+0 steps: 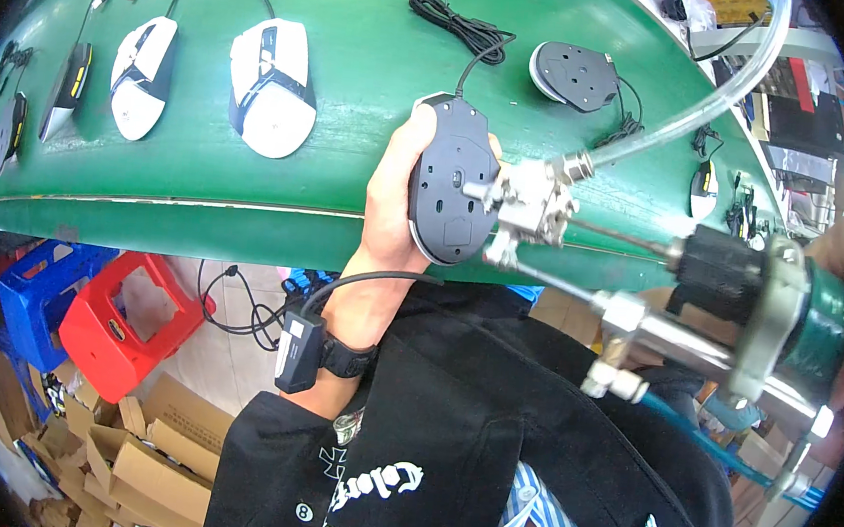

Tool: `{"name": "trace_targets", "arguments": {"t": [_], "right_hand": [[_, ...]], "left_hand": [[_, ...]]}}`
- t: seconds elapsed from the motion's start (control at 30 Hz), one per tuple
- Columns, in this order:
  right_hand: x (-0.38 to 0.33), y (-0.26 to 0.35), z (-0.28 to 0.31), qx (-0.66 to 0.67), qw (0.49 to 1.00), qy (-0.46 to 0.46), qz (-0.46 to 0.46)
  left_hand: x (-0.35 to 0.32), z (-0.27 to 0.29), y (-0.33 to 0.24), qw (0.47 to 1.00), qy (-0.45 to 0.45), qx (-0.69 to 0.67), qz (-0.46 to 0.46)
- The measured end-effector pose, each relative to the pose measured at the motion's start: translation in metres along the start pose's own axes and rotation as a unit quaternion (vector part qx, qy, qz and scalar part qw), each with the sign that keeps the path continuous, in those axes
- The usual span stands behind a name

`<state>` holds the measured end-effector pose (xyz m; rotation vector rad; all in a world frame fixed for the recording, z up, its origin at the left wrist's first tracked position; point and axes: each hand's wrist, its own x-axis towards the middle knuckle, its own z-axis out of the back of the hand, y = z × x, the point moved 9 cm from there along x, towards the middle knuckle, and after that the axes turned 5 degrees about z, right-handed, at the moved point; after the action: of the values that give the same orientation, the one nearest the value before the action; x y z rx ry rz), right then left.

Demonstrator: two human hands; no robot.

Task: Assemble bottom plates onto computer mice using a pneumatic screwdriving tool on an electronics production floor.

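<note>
My left hand [394, 186] is wrapped round a computer mouse [446, 200], held upside down at the green table's front edge. Its dark underside, with several small holes, faces up, and its cable runs away to the far side. A powered screwdriver [732, 281] with a silver screw-feed head [536, 203] comes in from the right, its tip at the underside's right half. Whether the tip touches the mouse is hard to tell. At the right rim, my right hand [842, 252] grips the screwdriver's green body; most of its fingers are hidden.
Two white mice [275, 90] lie on the green table [345, 106] to the left, with darker ones beyond. Another upturned mouse [574, 76] lies at the far right. A clear hose [728, 95] arches overhead. A red stool [119, 337] and cardboard boxes [159, 456] stand at lower left.
</note>
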<state>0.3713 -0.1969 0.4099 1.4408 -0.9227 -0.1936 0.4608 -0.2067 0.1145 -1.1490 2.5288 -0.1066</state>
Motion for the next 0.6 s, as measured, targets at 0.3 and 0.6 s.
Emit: {"name": "trace_targets", "arguments": {"t": [0.3,0.6], "right_hand": [[-0.041,-0.008,0.029,0.165,0.964,0.082,0.192],[-0.093,-0.002,0.036,0.128,0.941,-0.017,0.313]], "left_hand": [[-0.006,0.007,-0.013,0.998,-0.022,0.026,-0.044],[-0.007,0.01,-0.015,0.998,-0.02,0.044,-0.046]]}}
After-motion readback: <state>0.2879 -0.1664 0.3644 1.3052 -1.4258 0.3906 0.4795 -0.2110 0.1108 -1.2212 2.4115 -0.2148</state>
